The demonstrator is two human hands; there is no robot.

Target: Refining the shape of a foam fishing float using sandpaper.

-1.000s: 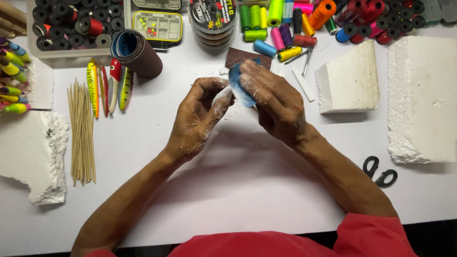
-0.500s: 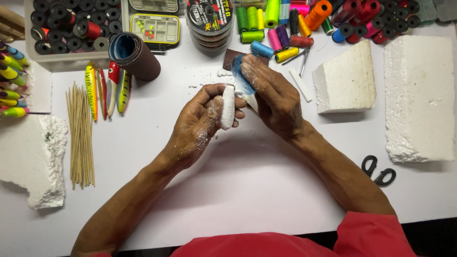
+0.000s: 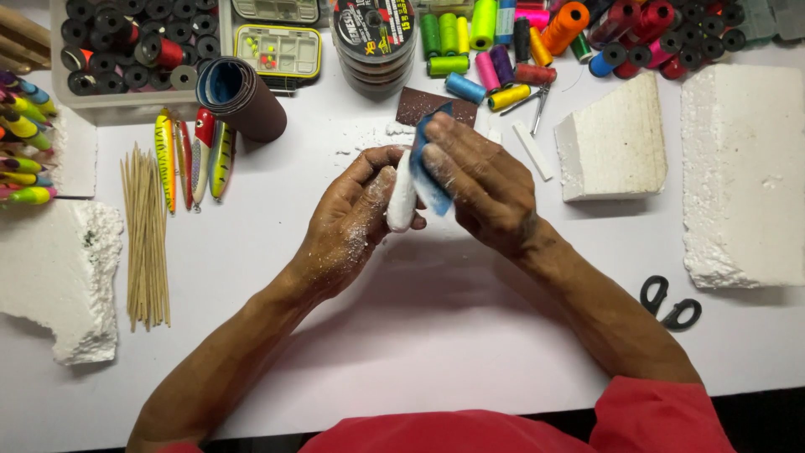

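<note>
Item in hand: your left hand closes its grip around a white foam lure body, held above the table just left of the cut foam block; your right hand pinches a folded blue-backed sandpaper piece against it. Condition: body already rounded and hands dusted white, so shaping looks well along, while paint like the finished lures, further left of the block, remains undone.

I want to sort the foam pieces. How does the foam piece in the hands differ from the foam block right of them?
The foam piece is small, rounded and elongated; the foam block is bigger, with flat faces and straight edges. The piece is gripped in the left hand; the block lies untouched on the table. Both are white foam.
</note>
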